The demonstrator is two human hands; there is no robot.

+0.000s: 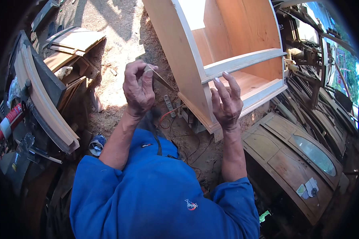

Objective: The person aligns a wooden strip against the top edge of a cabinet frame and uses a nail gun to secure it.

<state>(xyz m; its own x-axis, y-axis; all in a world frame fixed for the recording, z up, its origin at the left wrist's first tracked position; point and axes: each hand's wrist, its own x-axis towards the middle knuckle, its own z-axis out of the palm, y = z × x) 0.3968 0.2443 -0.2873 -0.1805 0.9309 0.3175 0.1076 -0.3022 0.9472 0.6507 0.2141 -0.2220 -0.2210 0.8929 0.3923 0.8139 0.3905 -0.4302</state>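
Note:
My left hand (139, 85) is closed in a pinch, thumb against fingers, on a thin flat brownish strip (163, 82). The strip is seen nearly edge-on, so its exact kind is unclear; it slants down toward the base of a wooden cabinet (175, 44). In front of the cabinet, my right hand (228, 101) is raised with its fingers apart and slightly bent, holding nothing. Its fingertips, some whitish, are at the pale cross rail (247, 63); whether they touch it I cannot tell. Below that rail is a lower pale rail (263, 93).
A power strip (169, 105) and an orange cord (163, 117) lie on the dusty ground. At left are curved wooden boards (44, 95), a red-and-white bottle (11, 121) and stacked wooden pieces (73, 44). An old panelled door (283, 155) with oval glass lies at right.

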